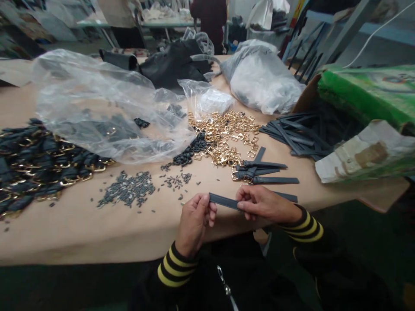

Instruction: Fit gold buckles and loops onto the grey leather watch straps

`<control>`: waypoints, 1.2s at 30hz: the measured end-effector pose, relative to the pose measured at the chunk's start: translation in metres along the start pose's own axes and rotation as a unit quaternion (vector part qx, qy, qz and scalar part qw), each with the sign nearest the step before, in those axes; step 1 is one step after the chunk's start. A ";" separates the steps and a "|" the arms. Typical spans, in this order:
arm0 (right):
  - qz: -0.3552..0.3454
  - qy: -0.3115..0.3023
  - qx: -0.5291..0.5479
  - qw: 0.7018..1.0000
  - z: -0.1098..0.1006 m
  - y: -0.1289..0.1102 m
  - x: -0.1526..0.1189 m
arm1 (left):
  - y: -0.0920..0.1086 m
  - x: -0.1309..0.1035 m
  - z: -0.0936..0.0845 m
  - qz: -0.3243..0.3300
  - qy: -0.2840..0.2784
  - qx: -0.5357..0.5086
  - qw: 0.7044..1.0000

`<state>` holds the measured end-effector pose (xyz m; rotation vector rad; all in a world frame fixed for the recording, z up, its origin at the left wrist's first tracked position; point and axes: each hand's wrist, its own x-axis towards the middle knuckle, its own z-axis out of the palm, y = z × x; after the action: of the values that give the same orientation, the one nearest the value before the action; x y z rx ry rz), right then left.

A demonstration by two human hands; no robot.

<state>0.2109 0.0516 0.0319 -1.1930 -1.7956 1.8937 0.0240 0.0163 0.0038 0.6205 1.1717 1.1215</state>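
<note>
You are holding your left hand (196, 216) and your right hand (264, 203) near each other but apart. Your left thumb (203, 201) is pressing toward your curled fingers (212, 216), and your left forearm (177, 268) is rising from below, leaning rightward. Your right hand is pinching with thumb and bent fingers, its fingertips pointing left. Your right forearm (306, 229) is slanting in from the lower right. Yellow-striped cuffs (175, 272) are covering your forearms.

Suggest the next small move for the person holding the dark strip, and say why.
Probably the right hand should let go and take one of the loose gold buckles: the left hand grips the other end of the dark strip, its visible stretch shows no buckle, and buckled strips lie just beyond.
</note>
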 end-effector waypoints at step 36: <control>-0.066 0.258 0.409 0.873 0.030 0.024 0.010 | -0.016 -0.053 -0.024 -0.078 -0.263 0.247 0.929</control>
<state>0.1915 0.0327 0.0026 -1.0492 -0.6461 1.7224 0.0084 -0.0420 0.0040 1.1173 1.0029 0.4636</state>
